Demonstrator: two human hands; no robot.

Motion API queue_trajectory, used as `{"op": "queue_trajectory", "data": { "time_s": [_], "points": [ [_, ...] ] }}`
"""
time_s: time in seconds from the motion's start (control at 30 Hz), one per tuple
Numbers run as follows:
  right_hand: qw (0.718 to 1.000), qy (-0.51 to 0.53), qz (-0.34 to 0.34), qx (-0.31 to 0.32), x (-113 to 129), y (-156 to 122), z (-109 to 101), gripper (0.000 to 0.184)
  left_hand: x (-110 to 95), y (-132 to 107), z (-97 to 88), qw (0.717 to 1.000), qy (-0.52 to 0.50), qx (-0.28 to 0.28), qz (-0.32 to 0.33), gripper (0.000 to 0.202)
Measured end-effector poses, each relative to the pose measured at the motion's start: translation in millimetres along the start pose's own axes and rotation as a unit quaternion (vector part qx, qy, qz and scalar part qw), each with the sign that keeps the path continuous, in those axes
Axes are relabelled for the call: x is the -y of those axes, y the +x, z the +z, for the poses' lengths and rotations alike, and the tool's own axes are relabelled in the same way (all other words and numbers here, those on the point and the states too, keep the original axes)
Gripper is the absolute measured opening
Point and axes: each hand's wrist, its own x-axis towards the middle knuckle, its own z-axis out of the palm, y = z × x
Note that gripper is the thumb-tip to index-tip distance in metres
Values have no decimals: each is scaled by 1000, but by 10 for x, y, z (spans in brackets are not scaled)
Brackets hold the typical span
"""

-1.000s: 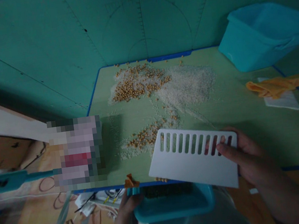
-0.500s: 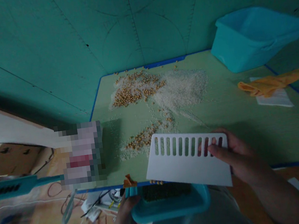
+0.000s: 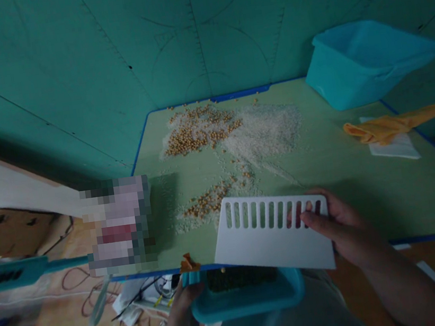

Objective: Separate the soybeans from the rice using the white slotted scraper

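R hand [image 3: 340, 227] is clamped on the R end of a white scraper [image 3: 272, 246], thumb on top by the slots; L hand [image 3: 182, 306] grips the L end of a blue tray [image 3: 256, 310] at the table's [image 3: 329, 159] near edge. Hands well apart. Small row of beans [image 3: 206, 201] w/ rice mixed in lies approx 10 o'clock from R hand, 1 o'clock from L, which is nearer; long axis runs 8 to 2. Scraper's L end overlaps its near side in view; can't tell if touching. Tray's at 8 o'clock from R hand, w/ the table edge btwn it & the row. Orange scrap [image 3: 189, 263] sits by tray's L corner. Further off from R hand: bean pile [image 3: 188, 139] 10–11, rice pile [image 3: 267, 129] 11, orange cloth [image 3: 387, 127] & blue bin [image 3: 344, 76] approx 1.
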Motion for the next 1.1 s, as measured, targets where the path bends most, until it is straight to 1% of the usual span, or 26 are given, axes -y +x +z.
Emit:
{"op": "queue_trajectory", "data": {
  "time_s": [0.1,0.2,0.27,0.37,0.43,0.47,0.53,0.57,0.63,0.7,0.73,0.8,0.87,0.93,0.97,1.03,1.1],
  "points": [
    [1000,-2,0,-1,-23,0,-21,27,-3,-1,36,1000,-16,24,9,16],
    [999,-12,-21,-25,-49,16,-135,26,-7,-7,67,999,-23,33,-9,24],
    [996,-5,-51,-69,-43,16,-247,25,-1,0,67,999,-27,36,-11,32],
    [983,34,-78,-165,16,-45,-384,20,27,31,47,998,-35,48,-6,33],
    [966,61,-82,-236,60,-130,-417,17,48,59,38,998,-35,49,-4,32],
    [960,65,-79,-262,72,-179,-412,15,57,71,39,998,-35,45,-2,32],
    [953,57,-73,-290,64,-279,-357,17,70,91,47,999,-37,39,1,33],
    [954,47,-67,-289,43,-327,-305,20,76,97,52,999,-39,37,5,33],
    [959,23,-57,-278,-21,-418,-152,27,89,109,51,998,-39,38,11,30],
    [967,-23,-29,-254,-95,-496,47,25,108,122,30,998,-38,42,13,28],
    [969,-47,-29,-242,-129,-528,150,26,118,130,14,998,-38,49,10,27],
    [972,-87,-60,-212,-186,-567,327,26,139,149,-23,997,-39,62,6,27],
    [972,-114,-92,-185,-224,-569,434,23,153,164,-48,997,-41,68,5,27],
    [970,-131,-104,-177,-243,-536,464,21,154,171,-44,997,-46,63,7,29],
    [968,-135,-102,-183,-245,-507,454,22,150,171,-30,997,-48,58,5,29],
    [963,-126,-95,-220,-234,-432,394,27,135,165,14,998,-57,40,3,26],
    [950,-100,-97,-280,-210,-336,291,35,120,159,61,998,-64,14,8,26]
  ]
}}
